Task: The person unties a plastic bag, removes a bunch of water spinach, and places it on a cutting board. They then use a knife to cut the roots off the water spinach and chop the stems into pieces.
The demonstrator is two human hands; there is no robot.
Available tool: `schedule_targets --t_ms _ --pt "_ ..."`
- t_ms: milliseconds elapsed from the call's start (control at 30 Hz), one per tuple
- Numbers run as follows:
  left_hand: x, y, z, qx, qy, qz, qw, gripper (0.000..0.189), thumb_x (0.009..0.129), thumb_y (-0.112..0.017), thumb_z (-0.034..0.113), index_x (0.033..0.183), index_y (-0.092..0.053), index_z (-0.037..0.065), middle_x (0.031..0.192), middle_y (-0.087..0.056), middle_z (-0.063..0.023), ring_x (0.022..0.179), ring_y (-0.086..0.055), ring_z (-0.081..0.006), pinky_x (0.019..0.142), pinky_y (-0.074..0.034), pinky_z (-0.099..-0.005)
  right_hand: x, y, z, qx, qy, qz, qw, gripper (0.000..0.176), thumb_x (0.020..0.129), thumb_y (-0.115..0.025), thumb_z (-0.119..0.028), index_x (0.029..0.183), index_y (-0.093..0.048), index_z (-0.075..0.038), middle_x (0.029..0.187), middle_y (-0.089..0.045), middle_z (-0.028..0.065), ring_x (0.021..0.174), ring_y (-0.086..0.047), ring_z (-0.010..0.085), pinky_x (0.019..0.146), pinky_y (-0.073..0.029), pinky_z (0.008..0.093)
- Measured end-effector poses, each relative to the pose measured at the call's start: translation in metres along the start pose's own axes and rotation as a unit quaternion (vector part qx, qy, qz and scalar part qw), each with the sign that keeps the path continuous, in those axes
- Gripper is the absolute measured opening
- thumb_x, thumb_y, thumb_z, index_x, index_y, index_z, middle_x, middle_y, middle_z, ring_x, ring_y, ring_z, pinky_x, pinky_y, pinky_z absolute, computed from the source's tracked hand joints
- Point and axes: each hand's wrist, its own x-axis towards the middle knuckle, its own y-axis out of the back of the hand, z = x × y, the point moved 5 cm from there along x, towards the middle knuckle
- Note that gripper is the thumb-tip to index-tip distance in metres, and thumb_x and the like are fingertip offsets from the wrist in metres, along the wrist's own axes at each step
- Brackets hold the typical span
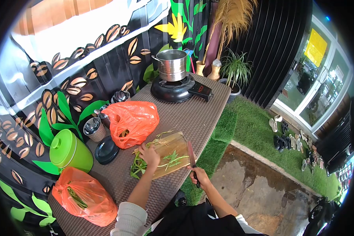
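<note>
A wooden cutting board lies near the front edge of the brown woven-look table. My left hand is at the board's left side, its fingers closed on a bunch of leafy greens. Leaves hang off the board's left edge below that hand, and thin pale stems or roots stick out above it. A few loose green sprigs lie mid-board. My right hand grips the black handle of a knife, whose blade lies along the board's right edge, pointing away from me.
An orange plastic bag stands behind the board; another orange bag holding greens sits front left. Beside them are a green lidded bucket, a dark plate and a cup. A steel pot stands on a black portable stove.
</note>
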Motion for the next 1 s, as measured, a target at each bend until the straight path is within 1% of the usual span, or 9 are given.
schedule_targets --t_ms 100,300,533,600,667,767,800,867,1000 --pt "0.012 -0.028 -0.046 0.051 0.065 -0.091 0.992 0.013 0.08 -0.059 0.01 0.093 -0.061 0.011 0.115 -0.053 -0.0099 0.112 -0.044 -0.0349 0.091 -0.031 -0.0559 -0.002 0.0 0.002 -0.007 0.006 0.014 1.0 0.027 0.095 -0.045 -0.019 0.115 -0.055 -0.004 0.059 -0.046 0.0036 0.041 -0.039 0.0094 0.038 -0.032 0.0239" --pt "0.037 -0.029 -0.057 0.013 -0.114 -0.152 0.982 0.014 0.08 -0.055 0.005 0.091 -0.06 0.01 0.099 -0.056 -0.0069 0.107 -0.05 -0.0286 0.092 -0.036 -0.0517 0.003 -0.003 0.008 -0.002 -0.013 0.026 1.0 0.025 0.095 -0.046 -0.019 0.112 -0.056 -0.003 0.059 -0.048 0.0051 0.04 -0.038 0.01 0.037 -0.032 0.0246" --pt "0.07 -0.017 -0.044 0.101 -0.306 -0.13 0.938 0.02 0.08 -0.055 0.011 0.096 -0.066 0.013 0.1 -0.057 -0.0037 0.104 -0.052 -0.0234 0.089 -0.042 -0.045 0.0 -0.008 0.015 -0.019 -0.019 0.032 0.999 0.026 0.096 -0.046 -0.021 0.112 -0.058 -0.005 0.06 -0.048 0.0042 0.041 -0.038 0.0095 0.037 -0.032 0.0238" --pt "0.069 -0.011 -0.037 0.128 -0.426 -0.059 0.894 0.019 0.081 -0.055 0.01 0.093 -0.069 0.012 0.103 -0.056 -0.0045 0.102 -0.052 -0.0235 0.088 -0.042 -0.0447 0.002 -0.008 0.019 -0.02 -0.022 0.021 0.999 0.025 0.097 -0.045 -0.021 0.11 -0.059 -0.006 0.061 -0.048 0.004 0.041 -0.038 0.0093 0.036 -0.032 0.0237" --pt "0.064 -0.009 -0.028 0.106 -0.415 -0.073 0.901 0.016 0.081 -0.057 0.011 0.091 -0.07 0.011 0.113 -0.056 -0.0065 0.107 -0.05 -0.0245 0.089 -0.042 -0.0445 0.001 -0.007 0.017 -0.017 -0.018 0.019 1.0 0.025 0.096 -0.045 -0.021 0.111 -0.058 -0.005 0.061 -0.048 0.0038 0.04 -0.038 0.0093 0.036 -0.032 0.0236" --pt "0.056 -0.004 -0.017 -0.093 -0.203 -0.128 0.966 0.019 0.078 -0.063 0.021 0.091 -0.068 0.008 0.115 -0.059 -0.0119 0.105 -0.056 -0.0277 0.084 -0.044 -0.0473 0.001 -0.004 0.017 -0.007 -0.012 0.022 1.0 0.026 0.096 -0.045 -0.021 0.113 -0.056 -0.004 0.06 -0.048 0.0039 0.04 -0.038 0.0093 0.036 -0.031 0.0236" --pt "0.05 0.003 -0.007 -0.091 -0.203 -0.128 0.966 0.019 0.078 -0.063 0.021 0.091 -0.068 0.008 0.115 -0.059 -0.0119 0.105 -0.056 -0.0277 0.084 -0.044 -0.0473 0.003 -0.002 0.017 -0.003 -0.009 0.026 1.0 0.027 0.096 -0.045 -0.021 0.114 -0.054 -0.003 0.06 -0.047 0.0041 0.04 -0.037 0.0094 0.036 -0.031 0.0236" --pt "0.031 0.004 -0.011 -0.063 0.014 -0.346 0.936 0.025 0.077 -0.063 0.026 0.093 -0.068 0.007 0.104 -0.064 -0.0153 0.099 -0.061 -0.0295 0.083 -0.045 -0.0475 0.002 -0.002 0.013 -0.001 -0.011 0.027 1.0 0.027 0.095 -0.045 -0.02 0.115 -0.053 -0.002 0.06 -0.047 0.0044 0.04 -0.037 0.0095 0.036 -0.031 0.0237" --pt "0.011 -0.037 -0.063 0.038 0.073 -0.376 0.923 0.031 0.076 -0.064 0.03 0.095 -0.069 0.006 0.099 -0.066 -0.015 0.102 -0.062 -0.0295 0.091 -0.042 -0.0554 0.005 0.001 0.014 0.003 -0.012 0.026 1.0 0.025 0.095 -0.045 -0.02 0.11 -0.055 -0.002 0.058 -0.046 0.0049 0.04 -0.037 0.0098 0.036 -0.031 0.0242"
